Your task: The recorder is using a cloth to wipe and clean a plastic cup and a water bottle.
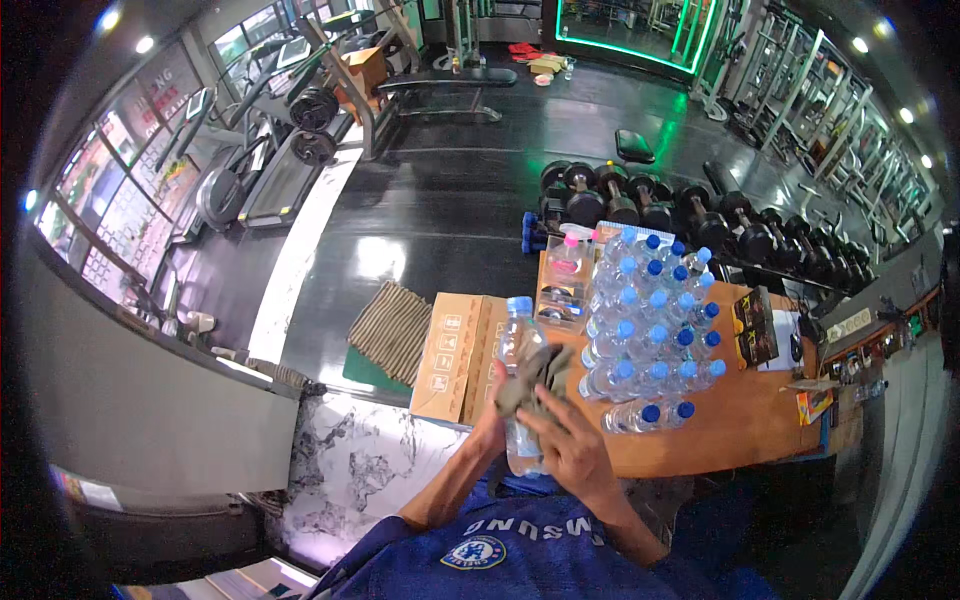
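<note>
A clear plastic bottle (pixel 520 341) with a light blue cap is held upright in front of my chest. My left hand (pixel 493 409) grips it around its side. A grey-olive cloth (pixel 547 375) wraps across the bottle's middle, and my right hand (pixel 570 442) presses the cloth against it with fingers spread. Just beyond my hands, several similar bottles (pixel 652 322) with light and dark blue caps stand in close rows on a wooden table (pixel 712 446). Two more bottles (pixel 646 414) sit at the near side of that group.
A cardboard box (pixel 457 352) is left of the bottle, beside a ribbed brown mat (pixel 391 330). Behind the standing bottles is a pink-topped spray bottle (pixel 566 255). Dark boxes (pixel 754 326) lie at the table's right. Farther off are a dumbbell rack (pixel 705 217), a bench (pixel 450 79) and a treadmill (pixel 283 184).
</note>
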The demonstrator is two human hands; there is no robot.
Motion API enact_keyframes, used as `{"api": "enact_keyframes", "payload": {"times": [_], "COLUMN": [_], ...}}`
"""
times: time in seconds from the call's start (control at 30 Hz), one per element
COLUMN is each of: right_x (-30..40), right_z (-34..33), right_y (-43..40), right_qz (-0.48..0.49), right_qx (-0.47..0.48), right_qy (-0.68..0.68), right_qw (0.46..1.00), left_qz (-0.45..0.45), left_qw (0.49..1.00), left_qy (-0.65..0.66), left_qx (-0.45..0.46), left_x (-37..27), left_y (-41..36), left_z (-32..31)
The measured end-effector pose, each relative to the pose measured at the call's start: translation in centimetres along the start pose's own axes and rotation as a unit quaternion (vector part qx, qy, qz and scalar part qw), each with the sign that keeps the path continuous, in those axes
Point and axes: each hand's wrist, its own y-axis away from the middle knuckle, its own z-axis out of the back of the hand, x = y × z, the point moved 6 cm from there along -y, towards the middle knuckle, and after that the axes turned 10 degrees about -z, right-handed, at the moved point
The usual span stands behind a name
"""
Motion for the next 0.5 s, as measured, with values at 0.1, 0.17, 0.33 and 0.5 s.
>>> {"api": "enact_keyframes", "payload": {"times": [0.1, 0.17, 0.33, 0.5], "right_x": [-0.8, -1.5, -5.8, -0.2], "right_z": [0.2, 0.7, 4.4, 2.1], "right_y": [2.0, 2.7, -0.3, -5.6], "right_qz": [0.04, 0.039, -0.09, -0.017], "right_qx": [0.044, 0.151, -0.063, -0.111], "right_qy": [-0.032, -0.121, -0.294, -0.011], "right_qw": [0.998, 0.98, 0.949, 0.994], "left_qz": [0.043, 0.052, 0.031, -0.011], "left_qw": [0.993, 0.997, 0.996, 0.98], "left_qy": [0.109, 0.024, -0.065, -0.196], "left_qx": [-0.031, -0.049, -0.05, -0.021], "left_x": [0.8, 0.8, 1.5, 3.6], "left_y": [-0.5, -0.6, -0.6, -0.5], "left_z": [3.0, 5.0, 4.6, 3.9]}}
